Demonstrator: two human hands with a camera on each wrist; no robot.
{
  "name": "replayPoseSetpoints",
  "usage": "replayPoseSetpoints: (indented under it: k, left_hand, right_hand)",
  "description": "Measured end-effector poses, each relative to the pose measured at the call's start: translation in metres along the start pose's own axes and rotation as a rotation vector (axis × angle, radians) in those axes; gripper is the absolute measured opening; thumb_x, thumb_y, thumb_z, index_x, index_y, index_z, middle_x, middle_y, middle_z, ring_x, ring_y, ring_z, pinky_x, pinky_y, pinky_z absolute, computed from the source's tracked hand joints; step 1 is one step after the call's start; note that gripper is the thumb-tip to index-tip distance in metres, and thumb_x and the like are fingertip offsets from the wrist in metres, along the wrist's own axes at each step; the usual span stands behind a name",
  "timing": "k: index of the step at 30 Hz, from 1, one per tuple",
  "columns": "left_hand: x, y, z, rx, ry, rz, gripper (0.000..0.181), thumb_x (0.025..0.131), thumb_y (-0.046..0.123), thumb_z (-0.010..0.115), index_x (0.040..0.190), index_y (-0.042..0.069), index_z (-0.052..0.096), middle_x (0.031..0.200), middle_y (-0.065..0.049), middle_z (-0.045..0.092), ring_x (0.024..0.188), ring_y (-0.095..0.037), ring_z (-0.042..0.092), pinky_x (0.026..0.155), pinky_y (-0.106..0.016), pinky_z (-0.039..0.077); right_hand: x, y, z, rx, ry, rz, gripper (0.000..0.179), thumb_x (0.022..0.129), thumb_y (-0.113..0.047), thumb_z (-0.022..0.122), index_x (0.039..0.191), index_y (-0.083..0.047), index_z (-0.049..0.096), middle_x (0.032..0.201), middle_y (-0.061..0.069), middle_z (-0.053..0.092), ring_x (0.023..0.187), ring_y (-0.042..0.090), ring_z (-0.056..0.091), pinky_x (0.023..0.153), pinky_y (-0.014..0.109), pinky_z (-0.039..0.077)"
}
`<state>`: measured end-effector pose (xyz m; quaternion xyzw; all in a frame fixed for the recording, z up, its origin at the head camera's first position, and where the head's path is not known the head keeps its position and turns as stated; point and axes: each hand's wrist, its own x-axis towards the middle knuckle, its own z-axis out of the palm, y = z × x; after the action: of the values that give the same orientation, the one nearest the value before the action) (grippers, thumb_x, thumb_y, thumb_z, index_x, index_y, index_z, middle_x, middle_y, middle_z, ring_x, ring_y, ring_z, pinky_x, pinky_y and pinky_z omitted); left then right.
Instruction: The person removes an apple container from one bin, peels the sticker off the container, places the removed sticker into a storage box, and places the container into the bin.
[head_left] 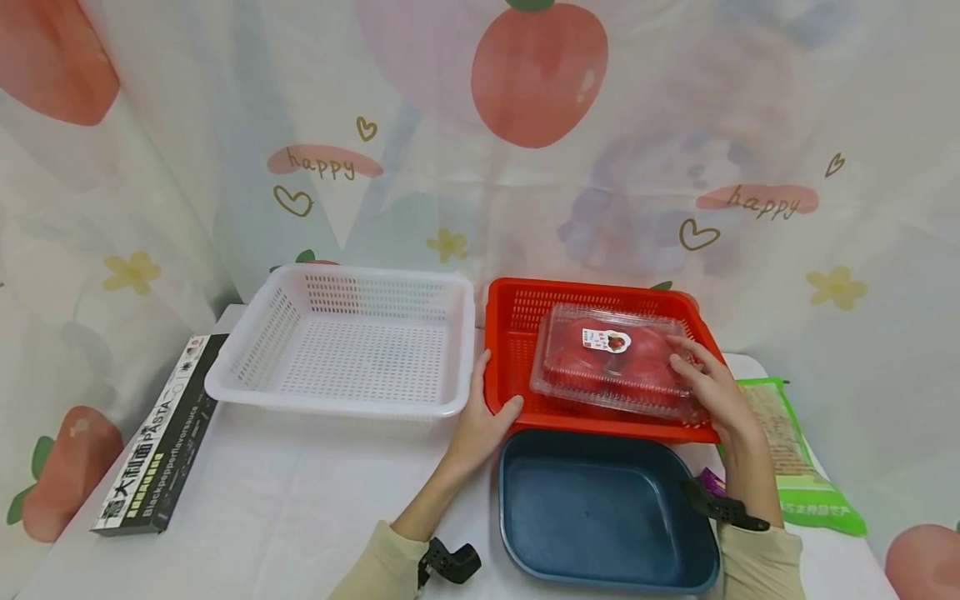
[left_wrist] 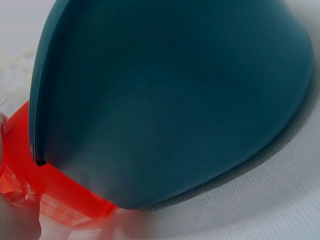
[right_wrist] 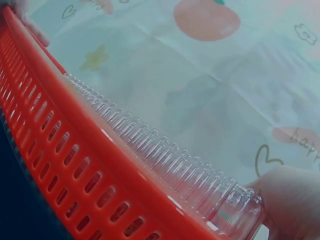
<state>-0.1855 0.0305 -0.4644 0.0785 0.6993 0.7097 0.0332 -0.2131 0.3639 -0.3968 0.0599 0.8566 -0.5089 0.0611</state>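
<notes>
A clear plastic clamshell box (head_left: 600, 358) of red fruit, with a white label, lies slightly tilted inside the red basket (head_left: 517, 292). My right hand (head_left: 720, 396) holds the box's right end, fingers over the lid; the right wrist view shows the hand (right_wrist: 292, 202) against its ribbed end (right_wrist: 240, 210). At the basket's front left corner, my left hand (head_left: 480, 425) grips the rim, thumb over the front edge and fingers along the left side. In the left wrist view, only part of that hand (left_wrist: 17, 217) shows beside the red plastic.
A dark blue tub (head_left: 600, 508) stands right in front of the red basket. To the left are a white basket (head_left: 367, 358) and a black-and-white pasta box (head_left: 161, 442). A green-edged food bag (head_left: 795, 458) and a purple packet (head_left: 711, 482) lie by the right arm.
</notes>
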Motion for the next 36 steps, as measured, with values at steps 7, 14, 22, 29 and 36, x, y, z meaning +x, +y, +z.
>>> replayPoseSetpoints:
  k: [7, 14, 22, 29, 36]
  left_hand:
    - [-0.001, -0.002, -0.001, 0.001, 0.002, 0.030, 0.085, 0.089, 0.020, 0.065, 0.152, 0.040, 0.012, 0.152, -0.004, 0.034, 0.135, -0.031, 0.041, 0.097, -0.043, 0.052]
    - [-0.001, 0.000, 0.000, 0.002, 0.005, 0.040, 0.085, 0.089, 0.021, 0.065, 0.152, 0.039, 0.013, 0.151, -0.004, 0.035, 0.133, -0.032, 0.042, 0.097, -0.042, 0.053]
    - [-0.001, 0.000, 0.001, 0.010, 0.008, 0.032, 0.084, 0.089, 0.018, 0.065, 0.152, 0.040, 0.013, 0.153, -0.006, 0.032, 0.134, -0.030, 0.042, 0.098, -0.044, 0.052]
    - [-0.003, 0.001, 0.003, 0.007, 0.014, 0.042, 0.083, 0.090, 0.019, 0.064, 0.152, 0.038, 0.012, 0.152, -0.004, 0.033, 0.133, -0.031, 0.042, 0.097, -0.042, 0.052]
    - [-0.003, 0.000, 0.004, 0.010, 0.018, 0.038, 0.084, 0.089, 0.019, 0.064, 0.153, 0.038, 0.012, 0.152, -0.003, 0.034, 0.133, -0.028, 0.042, 0.098, -0.043, 0.052]
  right_hand:
    - [0.000, 0.002, -0.001, 0.048, -0.002, 0.025, 0.067, 0.095, -0.052, 0.049, 0.154, -0.036, 0.021, 0.149, 0.014, 0.022, 0.112, 0.014, 0.041, 0.079, 0.024, 0.056]
    - [-0.001, 0.002, -0.002, 0.085, 0.023, 0.034, 0.066, 0.095, -0.052, 0.051, 0.153, -0.036, 0.024, 0.147, 0.009, 0.026, 0.110, 0.012, 0.042, 0.079, 0.023, 0.055]
    - [-0.001, 0.001, -0.005, 0.130, 0.051, 0.053, 0.063, 0.094, -0.053, 0.051, 0.151, -0.038, 0.029, 0.127, -0.014, 0.035, 0.110, 0.013, 0.040, 0.079, 0.020, 0.054]
    - [-0.004, -0.002, -0.008, 0.236, 0.063, 0.051, 0.060, 0.094, -0.049, 0.055, 0.149, -0.041, 0.033, 0.145, -0.001, 0.029, 0.109, 0.011, 0.039, 0.078, 0.019, 0.054]
    - [-0.007, -0.006, -0.011, 0.365, 0.078, 0.032, 0.057, 0.094, -0.043, 0.057, 0.147, -0.040, 0.037, 0.118, -0.017, 0.042, 0.107, 0.011, 0.041, 0.076, 0.018, 0.054]
